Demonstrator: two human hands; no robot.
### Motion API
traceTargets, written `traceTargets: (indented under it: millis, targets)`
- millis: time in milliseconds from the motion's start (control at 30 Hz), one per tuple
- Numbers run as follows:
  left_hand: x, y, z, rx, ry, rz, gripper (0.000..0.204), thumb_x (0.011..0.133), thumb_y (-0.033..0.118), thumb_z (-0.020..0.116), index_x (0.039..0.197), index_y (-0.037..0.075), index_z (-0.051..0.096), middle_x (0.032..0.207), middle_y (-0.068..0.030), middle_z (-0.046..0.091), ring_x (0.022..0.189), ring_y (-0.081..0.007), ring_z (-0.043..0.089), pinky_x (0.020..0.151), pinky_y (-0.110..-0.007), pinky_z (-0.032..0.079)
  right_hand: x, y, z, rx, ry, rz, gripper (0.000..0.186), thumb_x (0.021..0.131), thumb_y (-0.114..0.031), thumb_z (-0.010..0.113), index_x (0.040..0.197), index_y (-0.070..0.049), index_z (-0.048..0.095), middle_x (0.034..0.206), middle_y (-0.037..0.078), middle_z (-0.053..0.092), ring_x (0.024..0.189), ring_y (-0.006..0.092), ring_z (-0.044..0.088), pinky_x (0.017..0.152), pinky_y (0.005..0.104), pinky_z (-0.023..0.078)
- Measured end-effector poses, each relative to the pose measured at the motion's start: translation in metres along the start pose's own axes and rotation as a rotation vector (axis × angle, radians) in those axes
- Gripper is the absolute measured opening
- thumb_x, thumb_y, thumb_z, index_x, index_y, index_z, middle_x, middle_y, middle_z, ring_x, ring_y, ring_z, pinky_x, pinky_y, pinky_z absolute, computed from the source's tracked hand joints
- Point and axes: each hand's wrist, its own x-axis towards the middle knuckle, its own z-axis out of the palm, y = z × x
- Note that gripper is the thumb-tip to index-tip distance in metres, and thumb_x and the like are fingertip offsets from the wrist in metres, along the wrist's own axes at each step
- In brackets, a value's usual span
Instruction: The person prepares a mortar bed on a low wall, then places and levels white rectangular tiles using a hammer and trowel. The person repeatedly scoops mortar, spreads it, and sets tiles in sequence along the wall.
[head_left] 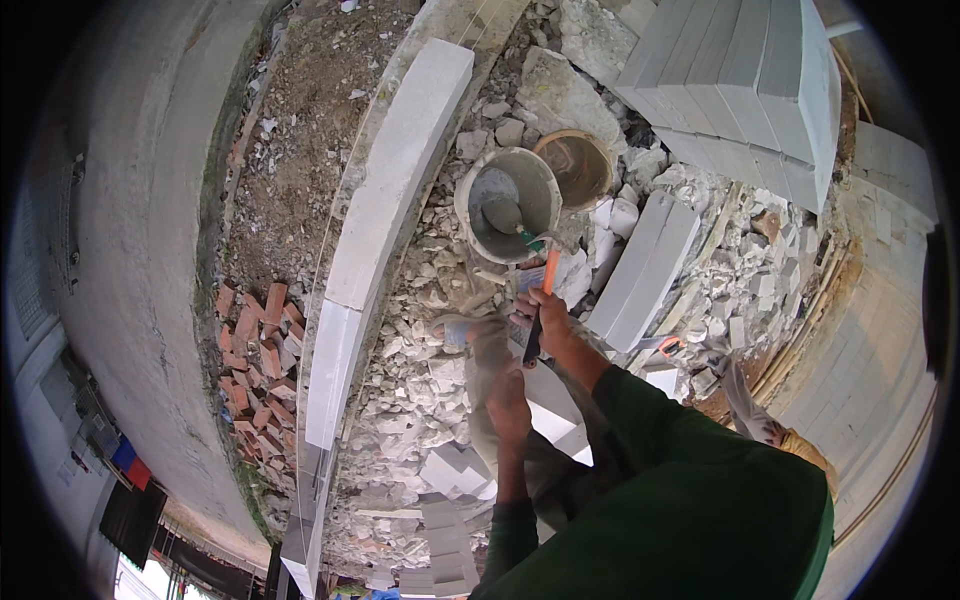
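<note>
My right hand [545, 325] is closed round the hammer [550, 272], which has an orange and black handle and a metal head beside the grey bucket. My left hand [508, 400] is lower, just under the handle's end, fingers curled; what is in it, if anything, is hidden. The grey bucket [480, 180] holds a trowel [502, 212] with a green handle and some pale material. A brown bucket [575, 165] stands beside it. Right of my hands lie long grey blocks [645, 260] and an orange-handled tool [672, 347]. My foot [455, 332] rests on rubble.
A row of white blocks [390, 180] with a string line runs left of me, beside broken bricks [265, 365], soil and a concrete path [160, 240]. Stacked blocks [740, 100] stand at upper right. Loose rubble [420, 400] covers the ground. Another person's arm [745, 405] shows at right.
</note>
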Motion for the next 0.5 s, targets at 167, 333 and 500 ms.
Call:
traceTargets:
  millis: [167,333,500]
  targets:
    - [-0.032,-0.046,-0.041,0.463,0.063,0.113,0.039,0.102,0.024,0.06,0.135,0.002,0.062,0.129,-0.0194,0.068,0.12,-0.0397,0.064,0.101,-0.048,0.052,0.153,0.0,0.008,0.7,0.119,-0.111,0.006,0.088,-0.014,0.061,0.084,-0.012,0.057,0.076,0.0,0.053,0.073,0.0173,0.055,0.067,0.0375,0.048]
    - [-0.075,-0.118,-0.075,0.702,-0.042,0.192,0.045,0.107,0.034,0.052,0.132,-0.002,0.06,0.131,-0.0256,0.064,0.121,-0.047,0.057,0.106,-0.055,0.044,0.203,0.006,0.018,0.874,0.269,0.05,0.009,0.088,-0.019,0.054,0.081,-0.021,0.051,0.072,-0.001,0.046,0.063,0.021,0.046,0.062,0.0354,0.042]
    - [-0.084,-0.156,-0.068,0.67,0.036,-0.012,0.047,0.107,0.038,0.051,0.131,-0.001,0.062,0.131,-0.0247,0.064,0.125,-0.046,0.055,0.108,-0.054,0.041,0.139,-0.007,0.041,0.617,0.254,0.004,0.013,0.097,-0.025,0.055,0.098,-0.013,0.057,0.09,0.004,0.056,0.083,0.0212,0.059,0.076,0.0383,0.047]
